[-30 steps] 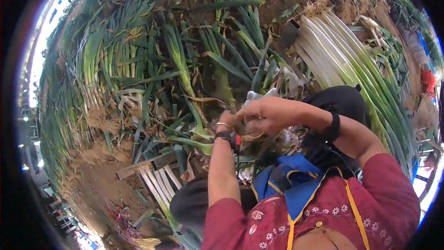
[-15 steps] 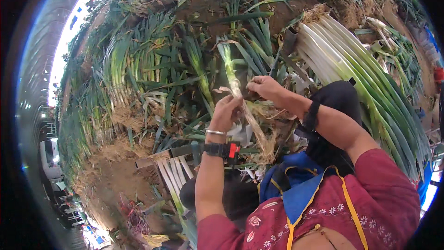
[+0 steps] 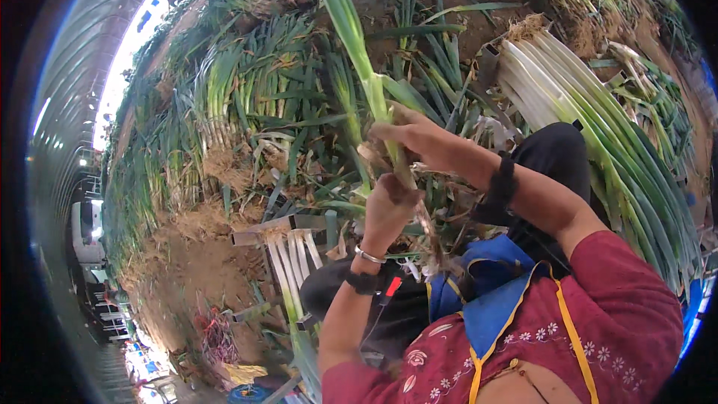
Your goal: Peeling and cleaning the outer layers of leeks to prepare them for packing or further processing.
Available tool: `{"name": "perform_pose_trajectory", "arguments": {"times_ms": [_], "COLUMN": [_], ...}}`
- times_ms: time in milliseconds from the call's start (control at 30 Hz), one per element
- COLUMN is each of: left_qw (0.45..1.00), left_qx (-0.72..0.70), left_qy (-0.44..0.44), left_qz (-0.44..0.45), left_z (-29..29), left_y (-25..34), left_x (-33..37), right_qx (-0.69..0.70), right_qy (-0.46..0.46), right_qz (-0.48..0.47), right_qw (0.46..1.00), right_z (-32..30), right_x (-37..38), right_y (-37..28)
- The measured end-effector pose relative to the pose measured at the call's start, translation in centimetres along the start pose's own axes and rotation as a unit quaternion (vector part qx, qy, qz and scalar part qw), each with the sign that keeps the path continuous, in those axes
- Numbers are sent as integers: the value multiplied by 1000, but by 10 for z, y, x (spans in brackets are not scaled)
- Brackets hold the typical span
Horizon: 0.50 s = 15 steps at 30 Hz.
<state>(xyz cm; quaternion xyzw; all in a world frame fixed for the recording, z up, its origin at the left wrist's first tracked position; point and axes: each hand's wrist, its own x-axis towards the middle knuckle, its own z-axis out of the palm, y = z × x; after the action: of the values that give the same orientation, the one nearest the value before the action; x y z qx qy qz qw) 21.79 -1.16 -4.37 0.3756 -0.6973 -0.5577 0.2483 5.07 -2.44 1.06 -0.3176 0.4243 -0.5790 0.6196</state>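
Note:
A long green onion [image 3: 374,90] slants across the middle, its green leaves toward the far edge and its blurred roots toward my lap. My left hand [image 3: 393,206] is closed around the lower part of its stalk. My right hand [image 3: 419,138] grips the stalk higher up, where the white part turns green, with the fingertips partly hidden. A dry, brownish strip of outer leaf [image 3: 372,155] stands off the stalk between my hands.
A thick bundle of green onions [image 3: 591,112] lies to the right, roots away from me. A smaller set of white stalks [image 3: 288,262] rests in a metal frame [image 3: 262,230] at my left knee. Unsorted green onions [image 3: 247,90] are heaped at the far left, beside bare soil [image 3: 187,262].
My right hand has moved from beside the stalk onto it. The onion's long leaves now extend toward the far edge. My left hand sits a little lower, and the view has shifted slightly.

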Motion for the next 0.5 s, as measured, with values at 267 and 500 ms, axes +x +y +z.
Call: {"name": "perform_pose_trajectory", "arguments": {"times_ms": [267,500], "left_qw": [992,869], "left_qx": [-85,-419], "left_qy": [94,262], "left_qz": [-23,1], "left_z": [-92,-90], "left_y": [47,41], "left_x": [36,61], "right_qx": [-45,-105], "right_qy": [-42,-74], "right_qz": [-86,-34], "right_qw": [994,991], "right_z": [16,28], "right_x": [-1,3], "right_y": [32,80]}}
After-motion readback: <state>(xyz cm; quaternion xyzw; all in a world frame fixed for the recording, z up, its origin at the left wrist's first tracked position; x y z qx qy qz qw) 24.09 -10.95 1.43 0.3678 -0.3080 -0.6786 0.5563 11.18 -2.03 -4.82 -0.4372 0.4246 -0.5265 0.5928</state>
